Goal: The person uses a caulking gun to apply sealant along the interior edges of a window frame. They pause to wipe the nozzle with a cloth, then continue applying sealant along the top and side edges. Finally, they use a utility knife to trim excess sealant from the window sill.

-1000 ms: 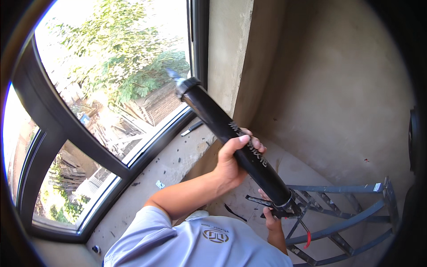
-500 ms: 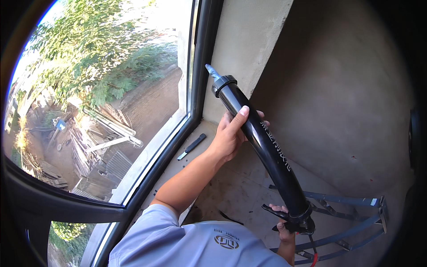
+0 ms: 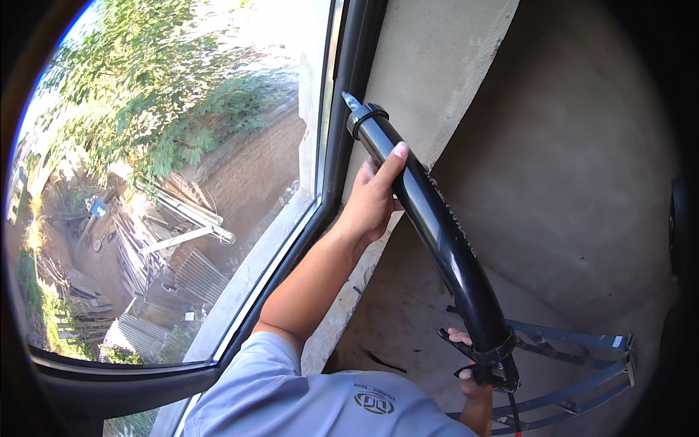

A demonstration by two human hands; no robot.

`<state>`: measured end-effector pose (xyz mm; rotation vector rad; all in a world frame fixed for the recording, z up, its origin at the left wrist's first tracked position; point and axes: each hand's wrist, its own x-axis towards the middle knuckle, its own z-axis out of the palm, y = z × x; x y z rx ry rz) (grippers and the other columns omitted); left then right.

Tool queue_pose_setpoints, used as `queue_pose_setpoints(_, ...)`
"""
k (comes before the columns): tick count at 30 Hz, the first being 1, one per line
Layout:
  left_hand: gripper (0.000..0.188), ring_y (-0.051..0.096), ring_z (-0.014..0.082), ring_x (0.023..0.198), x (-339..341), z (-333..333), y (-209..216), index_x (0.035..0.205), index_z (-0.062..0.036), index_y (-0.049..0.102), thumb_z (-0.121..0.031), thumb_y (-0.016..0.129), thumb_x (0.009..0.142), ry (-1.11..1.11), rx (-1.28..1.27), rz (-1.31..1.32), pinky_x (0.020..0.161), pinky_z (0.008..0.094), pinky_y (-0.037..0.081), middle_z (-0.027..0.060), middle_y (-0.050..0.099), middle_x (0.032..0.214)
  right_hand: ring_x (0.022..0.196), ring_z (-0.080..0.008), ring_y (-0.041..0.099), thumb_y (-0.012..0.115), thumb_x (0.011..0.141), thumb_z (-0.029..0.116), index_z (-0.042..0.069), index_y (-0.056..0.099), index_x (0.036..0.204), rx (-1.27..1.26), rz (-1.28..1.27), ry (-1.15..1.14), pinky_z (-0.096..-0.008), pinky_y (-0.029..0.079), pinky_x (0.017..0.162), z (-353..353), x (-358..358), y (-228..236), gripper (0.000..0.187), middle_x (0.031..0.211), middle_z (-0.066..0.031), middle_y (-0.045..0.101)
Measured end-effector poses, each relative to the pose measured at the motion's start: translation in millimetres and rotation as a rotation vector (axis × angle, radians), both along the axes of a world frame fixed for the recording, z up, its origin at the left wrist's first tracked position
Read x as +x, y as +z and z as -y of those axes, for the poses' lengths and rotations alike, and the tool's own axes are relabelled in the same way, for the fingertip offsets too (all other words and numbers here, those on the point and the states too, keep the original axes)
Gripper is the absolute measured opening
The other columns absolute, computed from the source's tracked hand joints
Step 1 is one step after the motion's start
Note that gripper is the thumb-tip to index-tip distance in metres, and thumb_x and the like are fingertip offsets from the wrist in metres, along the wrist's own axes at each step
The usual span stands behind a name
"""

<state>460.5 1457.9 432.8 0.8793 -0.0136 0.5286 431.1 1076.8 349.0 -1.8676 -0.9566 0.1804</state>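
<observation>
A long black caulking gun slants across the view, its front end up and to the left. My left hand is closed around the front half of the barrel, thumb lying along the top. At the lower end, my right hand grips the handle and trigger; the gun partly hides its fingers. From the front cap sticks out a bluish nozzle. Its tip is at the dark window frame, by the edge beside the pale wall; whether it touches cannot be made out.
The window pane fills the left side, with trees and stacked scrap outside. A plastered wall edge stands right of the frame. Lower right lies a blue-grey metal ladder. A cord hangs below the gun's handle.
The gun's nozzle has come up against the window frame in view, and the barrel has rolled slightly. My left arm has risen a little. The utility knife on the sill is out of sight.
</observation>
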Motion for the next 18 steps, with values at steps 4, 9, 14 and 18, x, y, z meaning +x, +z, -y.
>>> queue_pose_setpoints(4, 0.055, 0.072, 0.0261, 0.092, 8, -18, 9, 0.113, -0.0022, 0.049, -0.053, 0.063, 0.099, 0.061, 0.029, -0.023, 0.082, 0.0440, 0.062, 0.0152, 0.067, 0.100, 0.109, -0.0359, 0.066, 0.066, 0.086, 0.071, -0.004, 0.052, 0.126, 0.275, -0.019, 0.101, -0.0523, 0.051, 0.100, -34, -4, 12, 0.086, 0.114, -0.0197, 0.066)
queue_pose_setpoints(9, 0.058, 0.072, 0.0238, 0.087, 19, -32, 15, 0.111, -0.0013, 0.052, -0.057, 0.064, 0.097, 0.132, 0.032, -0.015, 0.082, 0.0422, 0.061, 0.0152, 0.068, 0.097, 0.106, -0.0347, 0.068, 0.067, 0.087, 0.069, -0.007, 0.057, 0.121, 0.355, -0.046, 0.123, -0.0491, 0.053, 0.099, -66, -6, 32, 0.083, 0.111, -0.0204, 0.068)
queue_pose_setpoints(14, 0.060, 0.072, 0.0255, 0.088, 23, -41, 17, 0.110, -0.0016, 0.054, -0.059, 0.065, 0.096, 0.116, 0.006, 0.014, 0.083, 0.0428, 0.061, 0.0156, 0.068, 0.095, 0.103, -0.0343, 0.069, 0.065, 0.085, 0.073, -0.006, 0.059, 0.117, 0.381, -0.060, 0.087, -0.0498, 0.054, 0.096, -81, -13, 43, 0.086, 0.108, -0.0200, 0.068)
queue_pose_setpoints(18, 0.062, 0.073, 0.0281, 0.088, 21, -47, 18, 0.109, 0.0001, 0.054, -0.059, 0.065, 0.095, 0.080, -0.013, 0.036, 0.082, 0.0443, 0.062, 0.0166, 0.067, 0.095, 0.102, -0.0340, 0.068, 0.064, 0.083, 0.077, -0.004, 0.058, 0.117, 0.341, -0.065, 0.035, -0.0504, 0.055, 0.094, -89, -20, 44, 0.088, 0.108, -0.0193, 0.067)
